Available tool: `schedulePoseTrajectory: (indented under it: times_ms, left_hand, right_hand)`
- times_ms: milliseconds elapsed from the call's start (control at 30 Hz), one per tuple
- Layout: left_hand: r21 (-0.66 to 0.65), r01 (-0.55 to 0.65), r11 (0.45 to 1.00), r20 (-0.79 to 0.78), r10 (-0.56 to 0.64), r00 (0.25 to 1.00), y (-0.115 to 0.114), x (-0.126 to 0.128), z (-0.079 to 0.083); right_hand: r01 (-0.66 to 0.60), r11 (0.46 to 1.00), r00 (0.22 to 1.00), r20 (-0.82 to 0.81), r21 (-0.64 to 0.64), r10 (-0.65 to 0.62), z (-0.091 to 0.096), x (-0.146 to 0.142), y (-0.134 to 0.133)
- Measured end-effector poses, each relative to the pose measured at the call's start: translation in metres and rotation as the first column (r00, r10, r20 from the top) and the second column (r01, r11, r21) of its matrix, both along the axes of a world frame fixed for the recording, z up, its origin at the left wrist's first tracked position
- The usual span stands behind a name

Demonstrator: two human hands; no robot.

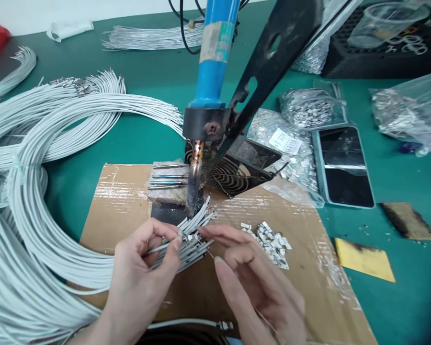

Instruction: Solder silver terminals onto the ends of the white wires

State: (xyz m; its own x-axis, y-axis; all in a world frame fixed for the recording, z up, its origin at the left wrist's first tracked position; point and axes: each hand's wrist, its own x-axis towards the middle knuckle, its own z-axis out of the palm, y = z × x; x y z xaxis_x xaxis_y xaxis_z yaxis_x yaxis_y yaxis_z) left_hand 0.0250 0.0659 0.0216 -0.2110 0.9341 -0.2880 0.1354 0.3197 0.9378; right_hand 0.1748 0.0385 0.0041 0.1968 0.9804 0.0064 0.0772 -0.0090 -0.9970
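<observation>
My left hand (143,273) pinches one white wire (160,247) between thumb and forefinger, above a fanned bundle of white wire ends (194,235) lying on a taped cardboard sheet (129,201). My right hand (255,282) meets it from the right, its fingertips closed on a small metal terminal (193,236) at that wire's tip, and a thin strand of solder wire (266,321) runs across its palm. A blue-handled soldering iron (215,57) hangs fixed in a black bracket, its tip (191,201) pointing down just behind the wire ends.
A heap of small metal terminals (271,239) lies right of my hands. Big coils of white wire (39,191) fill the left. A small fan (233,175), bags of terminals (311,108), a phone (343,165), a yellow sponge (364,258) and a black tray (380,52) sit on the green table.
</observation>
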Motion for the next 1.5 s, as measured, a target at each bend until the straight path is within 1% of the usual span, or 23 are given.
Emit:
schedulePoseTrajectory:
  times_ms: [100, 200, 333, 433, 700, 867, 1000, 1200, 1300, 1400, 1500]
  left_hand:
    - [0.001, 0.004, 1.0, -0.012, -0.004, 1.0, 0.002, 0.001, 0.0]
    - [0.008, 0.003, 1.0, -0.002, -0.003, 1.0, 0.003, 0.004, 0.003]
    - [0.016, -0.031, 0.999, -0.025, 0.031, 0.999, 0.007, 0.006, 0.006]
    - [0.008, -0.02, 1.0, -0.059, 0.021, 0.998, 0.01, 0.006, 0.005]
    - [0.054, -0.021, 0.998, -0.02, 0.023, 1.0, 0.015, 0.006, 0.005]
    - [0.066, -0.05, 0.997, 0.003, 0.05, 0.999, 0.019, 0.01, 0.009]
    - [0.057, -0.096, 0.994, 0.014, 0.096, 0.995, 0.021, 0.013, 0.014]
    - [0.093, -0.045, 0.995, 0.013, 0.044, 0.999, 0.022, 0.009, 0.011]
    - [0.112, -0.046, 0.993, 0.016, 0.044, 0.999, 0.022, 0.008, 0.011]
    - [0.109, -0.064, 0.992, 0.012, 0.063, 0.998, 0.022, 0.01, 0.013]
    - [0.101, -0.087, 0.991, 0.018, 0.086, 0.996, 0.021, 0.011, 0.014]
  right_hand:
    - [0.003, 0.999, 0.995, -0.101, -0.044, -0.008, 0.004, -0.003, 0.002]
    - [0.009, 0.996, 0.987, -0.158, -0.085, -0.023, 0.005, -0.005, 0.003]
    - [0.004, 0.995, 0.987, -0.157, -0.104, -0.02, 0.004, -0.004, 0.005]
    - [0.002, 0.992, 0.983, -0.179, -0.126, -0.024, 0.002, -0.003, 0.008]
    - [-0.006, 0.991, 0.977, -0.211, -0.137, -0.023, 0.004, -0.005, 0.015]
    - [0.002, 0.991, 0.974, -0.225, -0.137, -0.033, 0.004, -0.004, 0.018]
    - [-0.041, 0.995, 0.974, -0.227, -0.094, 0.018, 0.001, 0.0, 0.021]
    - [-0.059, 0.995, 0.972, -0.23, -0.077, 0.039, 0.0, 0.002, 0.022]
    - [-0.034, 0.993, 0.968, -0.249, -0.111, 0.006, 0.005, -0.001, 0.022]
    - [0.013, 0.987, 0.965, -0.256, -0.162, -0.055, 0.011, -0.005, 0.022]
    - [0.016, 0.984, 0.958, -0.278, -0.176, -0.065, 0.015, -0.007, 0.022]
